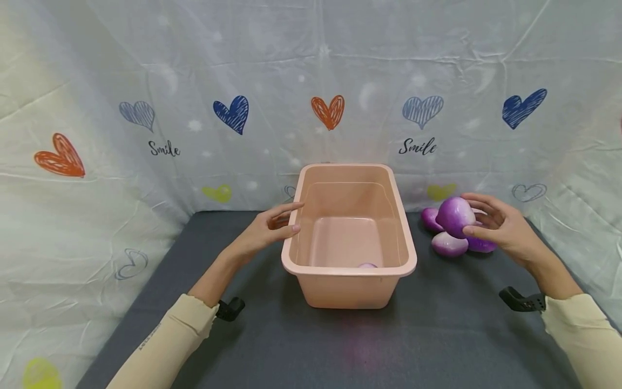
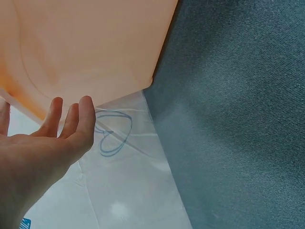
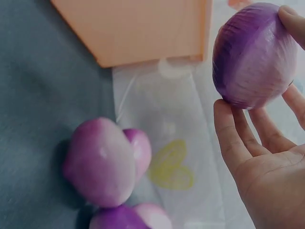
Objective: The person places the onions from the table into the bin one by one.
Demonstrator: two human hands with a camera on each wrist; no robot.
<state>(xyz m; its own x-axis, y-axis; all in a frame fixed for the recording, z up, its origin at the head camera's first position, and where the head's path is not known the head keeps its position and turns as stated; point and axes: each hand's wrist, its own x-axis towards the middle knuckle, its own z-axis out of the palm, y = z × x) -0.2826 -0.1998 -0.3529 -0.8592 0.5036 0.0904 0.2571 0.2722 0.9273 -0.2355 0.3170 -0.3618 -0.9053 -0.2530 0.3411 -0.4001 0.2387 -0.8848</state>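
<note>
A purple onion point(image 1: 455, 217) is pinched between thumb and fingertips of my right hand point(image 1: 505, 229), above several more onions point(image 1: 449, 245) on the table. In the right wrist view the held onion point(image 3: 255, 56) shows streaked purple and whitish skin. My left hand point(image 1: 267, 228) is at the left rim of a peach-coloured plastic basin point(image 1: 347, 271), fingers loosely extended. The left wrist view shows those fingers point(image 2: 86, 117) against the basin's outer side point(image 2: 100, 47). Inside the basin, only the top of one onion point(image 1: 367, 265) shows over the near rim.
The dark grey tabletop point(image 1: 272, 346) runs back to a white sheet point(image 1: 291, 65) printed with hearts and "Smile". Loose onions point(image 3: 100, 162) lie in a cluster right of the basin, close to the sheet. Black bands point(image 1: 522, 300) circle both wrists.
</note>
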